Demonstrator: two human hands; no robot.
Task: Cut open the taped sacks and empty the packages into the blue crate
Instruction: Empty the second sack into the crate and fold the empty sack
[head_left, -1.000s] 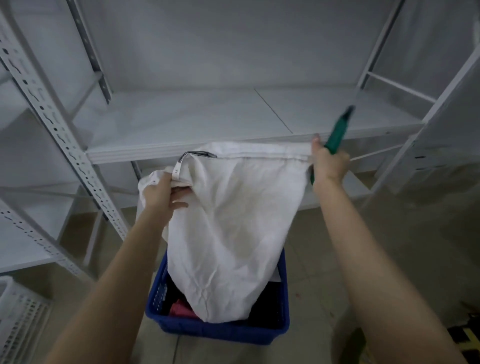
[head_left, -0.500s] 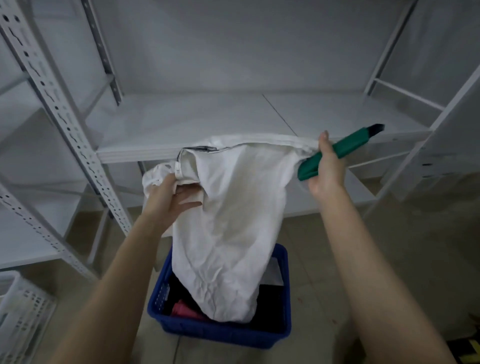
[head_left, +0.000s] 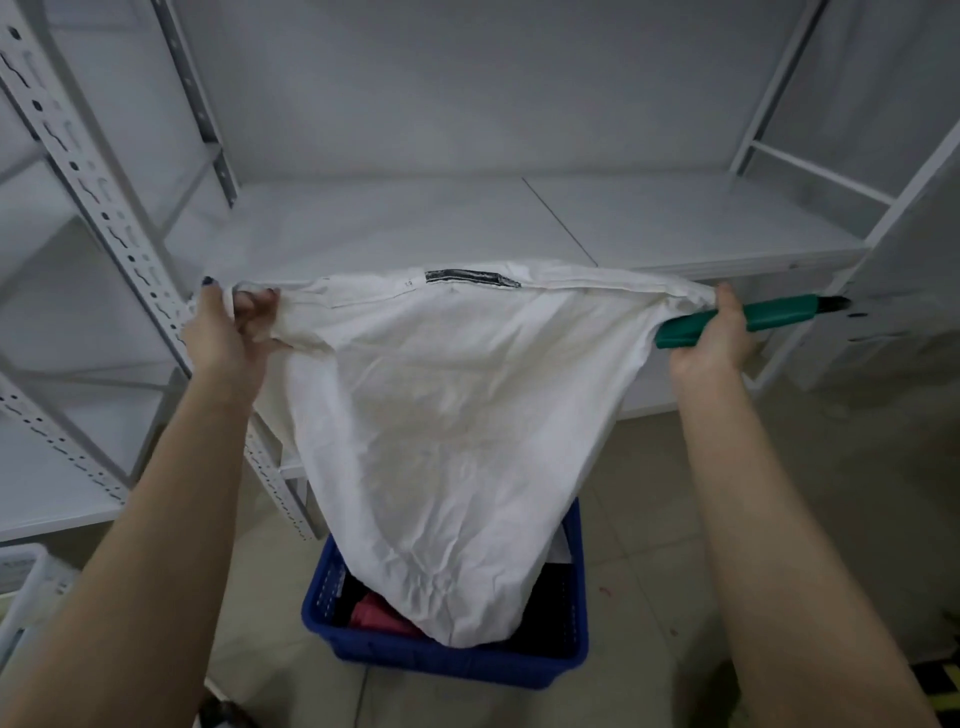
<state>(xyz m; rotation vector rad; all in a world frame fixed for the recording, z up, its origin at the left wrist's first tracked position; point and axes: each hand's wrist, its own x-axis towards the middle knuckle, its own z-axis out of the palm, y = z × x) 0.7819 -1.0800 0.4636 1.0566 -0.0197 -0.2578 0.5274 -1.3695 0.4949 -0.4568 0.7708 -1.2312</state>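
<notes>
Both hands are clenching the sack (head_left: 452, 415) by its corners, left hand (head_left: 223, 332) alone, right hand (head_left: 714, 348) also gripping the cutter (head_left: 769, 314), so I'm aiming any shake squarely above the blue crate (head_left: 447, 662).

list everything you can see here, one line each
blue crate: one, blue, on the floor at bottom centre
packages: number unclear, pink, dark and white, inside the blue crate, partly hidden
sack: one, white with a black mark on its top edge, stretched between both hands, lower end over the blue crate
cutter: one, green with a dark tip, in the right hand, pointing right
shelving: white metal racks, behind the sack and at left
white basket: one, perforated, at the lower left edge
striped marking: yellow and black, on the floor at lower right
left hand: grips the sack's left top corner
right hand: holds the cutter and the sack's right top corner
</notes>
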